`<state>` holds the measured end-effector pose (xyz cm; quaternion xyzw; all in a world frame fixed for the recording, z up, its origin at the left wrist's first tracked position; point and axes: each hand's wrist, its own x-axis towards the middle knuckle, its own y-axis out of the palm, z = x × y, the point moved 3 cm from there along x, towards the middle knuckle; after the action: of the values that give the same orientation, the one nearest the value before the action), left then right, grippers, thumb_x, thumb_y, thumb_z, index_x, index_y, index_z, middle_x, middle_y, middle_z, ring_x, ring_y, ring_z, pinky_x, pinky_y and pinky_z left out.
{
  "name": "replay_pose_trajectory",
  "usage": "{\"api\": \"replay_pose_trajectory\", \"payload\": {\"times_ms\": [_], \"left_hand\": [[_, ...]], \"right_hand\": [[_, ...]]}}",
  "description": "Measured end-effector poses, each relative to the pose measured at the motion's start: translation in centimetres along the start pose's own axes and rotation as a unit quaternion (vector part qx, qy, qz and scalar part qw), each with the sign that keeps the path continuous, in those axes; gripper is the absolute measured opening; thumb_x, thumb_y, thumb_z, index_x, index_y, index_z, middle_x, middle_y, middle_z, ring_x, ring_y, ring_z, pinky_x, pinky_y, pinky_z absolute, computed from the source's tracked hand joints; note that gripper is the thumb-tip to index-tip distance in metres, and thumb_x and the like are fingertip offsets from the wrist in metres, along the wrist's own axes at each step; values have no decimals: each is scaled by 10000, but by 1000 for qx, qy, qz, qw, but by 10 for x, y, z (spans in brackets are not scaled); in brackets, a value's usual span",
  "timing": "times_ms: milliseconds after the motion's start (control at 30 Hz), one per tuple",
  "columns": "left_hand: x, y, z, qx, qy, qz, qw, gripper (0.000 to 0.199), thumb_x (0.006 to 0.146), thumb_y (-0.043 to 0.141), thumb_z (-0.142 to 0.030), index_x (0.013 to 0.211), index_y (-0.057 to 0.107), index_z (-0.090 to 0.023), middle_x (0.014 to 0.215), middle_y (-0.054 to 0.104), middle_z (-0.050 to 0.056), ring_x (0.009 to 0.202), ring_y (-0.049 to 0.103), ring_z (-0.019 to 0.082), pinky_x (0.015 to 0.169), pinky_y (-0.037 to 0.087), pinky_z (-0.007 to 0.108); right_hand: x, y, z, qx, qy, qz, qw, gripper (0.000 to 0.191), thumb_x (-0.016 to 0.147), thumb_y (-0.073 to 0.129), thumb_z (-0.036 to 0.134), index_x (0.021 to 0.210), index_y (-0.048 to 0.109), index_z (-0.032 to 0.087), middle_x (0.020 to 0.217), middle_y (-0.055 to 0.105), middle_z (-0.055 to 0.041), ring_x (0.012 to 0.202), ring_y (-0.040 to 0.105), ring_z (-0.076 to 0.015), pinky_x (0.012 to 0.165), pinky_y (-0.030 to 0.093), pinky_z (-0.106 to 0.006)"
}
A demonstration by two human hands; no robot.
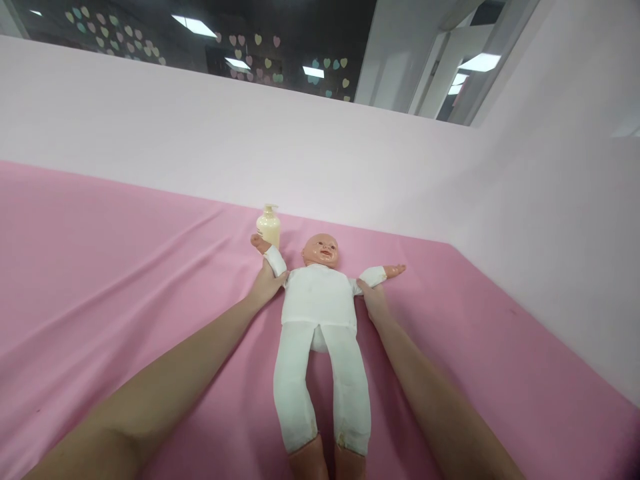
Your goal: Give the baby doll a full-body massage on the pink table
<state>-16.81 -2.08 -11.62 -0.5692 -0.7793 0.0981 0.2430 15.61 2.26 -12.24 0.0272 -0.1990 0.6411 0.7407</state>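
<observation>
My left hand (pixel 267 283) is closed around one arm of a doll (pixel 319 300), and my right hand (pixel 374 300) is closed around the other, so my two hands are apart with the doll's body between them. The doll lies on its back on a pink cover (pixel 130 267), in the middle of the scene, its head at the far end and its legs reaching toward me. Its body and limbs are in white cloth, while its head, hands and lower legs are bare. Both its arms spread outward, one to the left and one to the right. At the far left of the doll's head, a pump bottle (pixel 270 230) stands upright just beyond the doll's hand; I cannot tell whether they touch. A pale wall (pixel 300 160) rises beyond the cover, and above it is a dark window (pixel 300 27) with heart stickers (pixel 258 39).
</observation>
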Motion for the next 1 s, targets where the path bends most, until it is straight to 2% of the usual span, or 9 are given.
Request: {"api": "replay_pose_trajectory", "payload": {"times_ms": [100,233,333,467,567,700,833,933,1000], "left_hand": [[-2,4,-7,103,82,39,990,675,835,519,-183,1498,391,-158,1325,643,145,1204,622,313,1034,497,462],[-6,12,-18,220,161,93,958,728,810,444,-67,1511,458,-260,1448,579,81,1316,550,282,1124,423,425],[-7,11,-20,211,152,89,961,716,834,442,-95,1526,448,-280,1442,590,75,1302,566,288,1097,446,423],[-4,6,-14,133,120,71,981,720,872,512,-235,1571,343,-271,1458,573,95,1298,569,329,1043,484,461],[0,3,-6,74,66,30,995,759,846,547,-256,1557,292,-183,1383,606,143,1213,615,331,996,510,473],[2,1,1,30,23,-9,999,747,849,582,-318,1500,288,-99,1306,618,178,1134,642,316,951,536,450],[0,4,-5,126,92,23,987,602,839,516,-179,1438,463,-140,1312,621,154,1201,606,315,1035,493,449],[-4,11,-13,212,161,64,962,647,813,448,-67,1429,549,-237,1394,598,97,1296,547,298,1122,424,444],[-5,12,-16,227,168,73,956,690,811,429,-46,1457,536,-266,1400,604,77,1298,547,286,1135,412,443]], "right_hand": [[-5,6,10,-11,8,37,999,332,759,558,343,1036,663,193,1026,725,-80,975,663,-277,901,527,-423],[-14,15,31,-49,-61,98,992,293,699,581,247,946,738,227,1045,731,-45,1035,632,-263,998,476,-413],[-19,16,38,-69,-86,96,989,334,714,561,243,994,744,244,1095,724,-40,1052,629,-255,1000,471,-409],[-15,13,28,-36,1,64,997,274,747,595,324,978,685,207,998,726,-51,956,647,-263,900,507,-405],[-8,6,15,16,68,6,998,293,747,622,372,977,635,190,1002,721,-79,967,653,-282,869,526,-406],[-4,2,10,23,75,-22,997,382,756,612,380,1094,622,201,1159,696,-101,1099,644,-301,931,531,-422],[-8,8,18,-35,25,24,999,379,746,613,315,1104,676,205,1142,716,-83,1125,629,-320,1005,488,-453],[-13,15,27,-54,-28,77,995,338,722,613,257,1037,735,228,1130,731,-47,1111,635,-292,1047,460,-436],[-16,18,32,-75,-59,97,991,343,733,598,247,1042,747,238,1148,728,-42,1094,643,-272,1043,461,-427]]}}
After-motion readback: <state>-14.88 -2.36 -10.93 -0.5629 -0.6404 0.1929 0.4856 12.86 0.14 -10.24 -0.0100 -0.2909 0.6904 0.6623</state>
